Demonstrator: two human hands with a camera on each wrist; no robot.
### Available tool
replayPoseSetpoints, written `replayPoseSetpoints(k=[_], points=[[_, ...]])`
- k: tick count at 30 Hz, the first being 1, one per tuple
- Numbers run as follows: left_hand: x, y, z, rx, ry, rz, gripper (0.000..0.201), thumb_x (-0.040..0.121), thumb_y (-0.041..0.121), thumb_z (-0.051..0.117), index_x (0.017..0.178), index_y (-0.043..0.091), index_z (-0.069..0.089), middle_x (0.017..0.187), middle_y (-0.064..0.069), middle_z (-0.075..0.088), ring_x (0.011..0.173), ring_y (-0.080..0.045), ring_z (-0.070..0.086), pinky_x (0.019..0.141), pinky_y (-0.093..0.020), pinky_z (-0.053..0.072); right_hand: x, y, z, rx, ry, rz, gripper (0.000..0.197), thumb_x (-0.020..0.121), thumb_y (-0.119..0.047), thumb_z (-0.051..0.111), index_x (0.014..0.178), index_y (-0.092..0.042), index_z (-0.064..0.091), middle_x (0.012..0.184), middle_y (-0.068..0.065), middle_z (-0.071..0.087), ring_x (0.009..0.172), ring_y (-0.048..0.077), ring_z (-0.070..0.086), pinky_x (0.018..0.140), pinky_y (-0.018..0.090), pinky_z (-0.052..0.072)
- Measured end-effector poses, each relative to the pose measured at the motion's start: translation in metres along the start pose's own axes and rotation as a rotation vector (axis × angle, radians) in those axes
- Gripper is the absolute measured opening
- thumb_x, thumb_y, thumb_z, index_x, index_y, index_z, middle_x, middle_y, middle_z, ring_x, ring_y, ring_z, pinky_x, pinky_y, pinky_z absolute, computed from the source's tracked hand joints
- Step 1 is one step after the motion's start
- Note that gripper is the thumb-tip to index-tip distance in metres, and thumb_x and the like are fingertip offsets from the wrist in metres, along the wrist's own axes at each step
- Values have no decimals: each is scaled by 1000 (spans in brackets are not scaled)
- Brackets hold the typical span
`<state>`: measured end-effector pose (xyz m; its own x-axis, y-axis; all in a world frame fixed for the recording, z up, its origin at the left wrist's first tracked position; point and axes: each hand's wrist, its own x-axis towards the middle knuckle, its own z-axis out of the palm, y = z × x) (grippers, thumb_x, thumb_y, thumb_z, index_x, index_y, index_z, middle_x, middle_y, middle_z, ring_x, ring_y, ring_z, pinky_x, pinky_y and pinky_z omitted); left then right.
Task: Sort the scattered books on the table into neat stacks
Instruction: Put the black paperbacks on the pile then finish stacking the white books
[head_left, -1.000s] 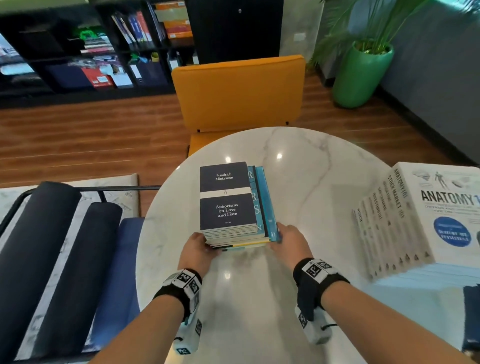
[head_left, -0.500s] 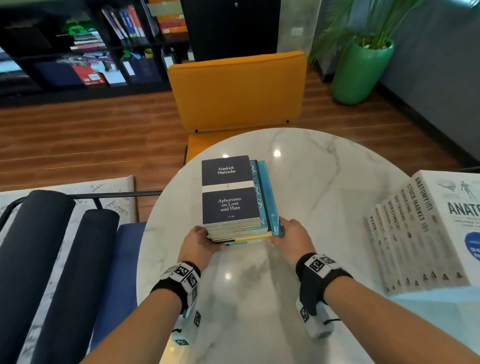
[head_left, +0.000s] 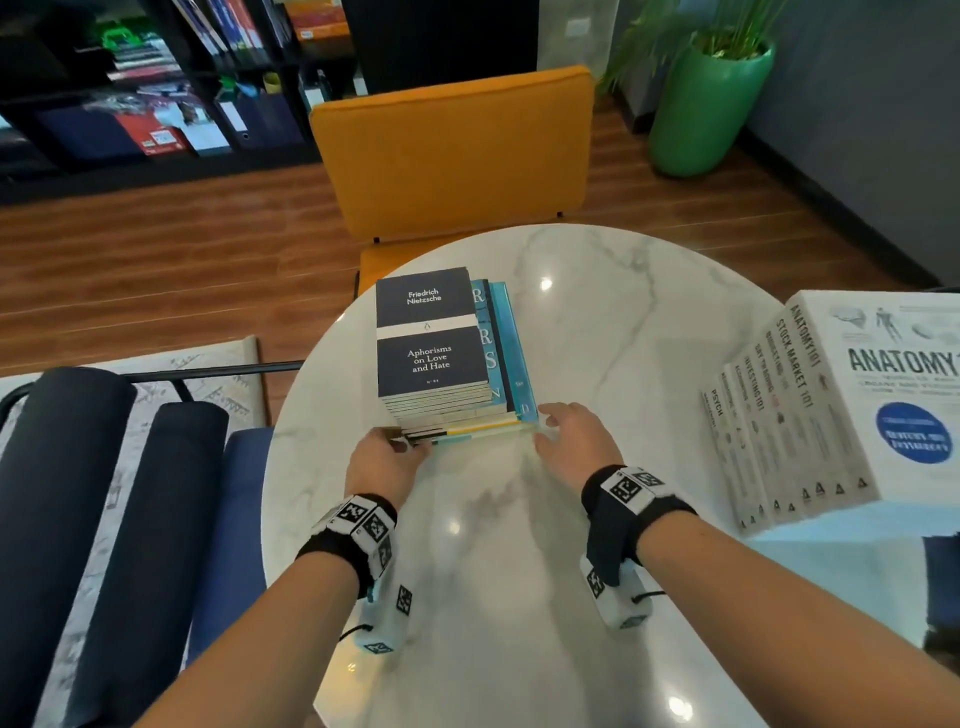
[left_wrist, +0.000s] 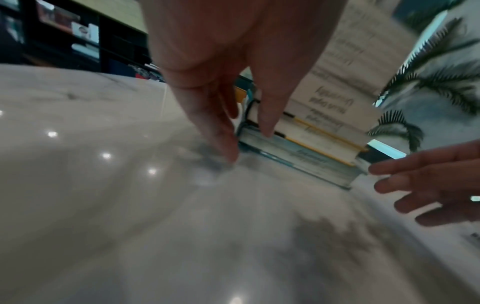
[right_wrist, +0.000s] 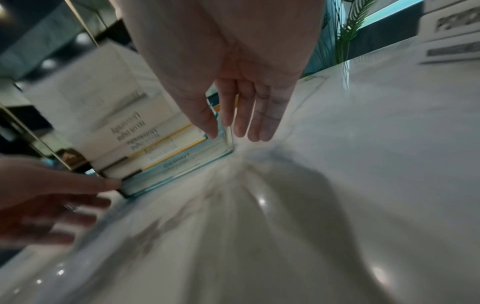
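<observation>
A stack of books (head_left: 447, 364) lies on the round marble table (head_left: 597, 338), a dark Nietzsche paperback on top and wider teal books beneath. My left hand (head_left: 387, 454) touches the stack's near left corner with straight fingers (left_wrist: 221, 139). My right hand (head_left: 569, 439) is at the near right corner, fingers (right_wrist: 246, 123) straight and spread, just beside the lowest teal book (right_wrist: 182, 170). Neither hand curls round a book. A second stack of white "101" books (head_left: 810, 410) with an Anatomy cover on top stands at the right.
An orange chair (head_left: 452, 150) stands behind the table. A dark blue cushioned bench (head_left: 93, 519) is at the left, a green plant pot (head_left: 701, 104) at the far right, and bookshelves (head_left: 156, 93) at the back. Bare marble lies between my arms.
Both hands have loosened from the stack's near corners: the right has drawn slightly away to the right with fingers spread. The stack has stayed in place.
</observation>
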<state>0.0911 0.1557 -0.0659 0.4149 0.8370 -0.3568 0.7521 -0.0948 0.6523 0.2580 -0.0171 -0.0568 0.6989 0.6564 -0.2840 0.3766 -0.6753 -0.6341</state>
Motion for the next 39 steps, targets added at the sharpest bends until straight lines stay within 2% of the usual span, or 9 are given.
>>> replayPoseSetpoints(k=[2, 4, 9, 16, 22, 26, 29, 34, 39], points=[[-22, 0, 9, -114, -39, -142, 48, 81, 34, 73, 109, 12, 42, 102, -11, 61, 77, -27, 63, 55, -34, 56, -18, 11, -7, 9, 4, 7, 33, 93, -22, 54, 124, -17, 61, 116, 3, 60, 108, 20, 56, 88, 25, 42], [-44, 2, 23, -87, -110, -149, 42, 84, 33, 69, 107, 12, 42, 103, -13, 59, 80, -26, 62, 59, -37, 58, -40, 25, -15, 24, -1, 19, 25, 92, -22, 54, 113, -18, 67, 109, 1, 63, 102, 19, 59, 84, 24, 43], [-106, 35, 80, 152, -349, 228, 16, 89, 32, 64, 98, 19, 61, 95, 2, 62, 85, -13, 58, 74, -24, 41, -107, 72, -42, 37, -28, 105, 18, 92, -31, 53, 99, -23, 67, 96, -7, 65, 88, 13, 61, 79, 25, 48], [-181, 91, 175, 226, -567, 438, 41, 88, 33, 66, 126, 20, 58, 113, 0, 58, 98, -15, 59, 91, -27, 47, -174, 155, -91, 32, -28, 305, 19, 88, -38, 53, 89, -23, 66, 86, -6, 64, 86, 17, 63, 81, 32, 52], [-206, 122, 231, 259, -522, 422, 75, 84, 33, 71, 147, 15, 34, 133, -8, 43, 115, -25, 56, 102, -36, 44, -178, 219, -142, -36, 20, 507, 34, 89, -36, 57, 114, -13, 54, 109, 8, 63, 103, 29, 61, 79, 32, 45], [-206, 134, 250, 242, -472, 434, 56, 84, 27, 71, 133, 18, 46, 122, -8, 45, 102, -24, 59, 96, -36, 49, -159, 250, -163, -12, 77, 475, 40, 87, -29, 61, 122, -15, 50, 116, 6, 60, 105, 30, 61, 86, 37, 50], [-204, 137, 257, 257, -402, 451, 47, 83, 22, 71, 125, 16, 53, 114, -8, 48, 96, -26, 61, 91, -36, 51, -141, 259, -174, -155, 21, 353, 24, 87, -20, 58, 107, -8, 62, 110, 13, 63, 101, 33, 62, 83, 34, 50], [-196, 139, 269, 338, -310, 468, 47, 80, 23, 69, 126, 17, 59, 116, -11, 54, 105, -29, 58, 85, -28, 45, -128, 263, -188, -115, 1, 271, 21, 87, -13, 54, 101, 1, 63, 104, 18, 65, 99, 35, 62, 81, 32, 50], [-196, 135, 275, 341, -195, 468, 29, 85, 19, 63, 112, 11, 67, 111, -13, 58, 101, -32, 58, 79, -27, 40, -123, 274, -193, -50, -38, 185, 20, 86, -18, 59, 100, -6, 65, 102, 12, 65, 98, 28, 62, 76, 27, 48]])
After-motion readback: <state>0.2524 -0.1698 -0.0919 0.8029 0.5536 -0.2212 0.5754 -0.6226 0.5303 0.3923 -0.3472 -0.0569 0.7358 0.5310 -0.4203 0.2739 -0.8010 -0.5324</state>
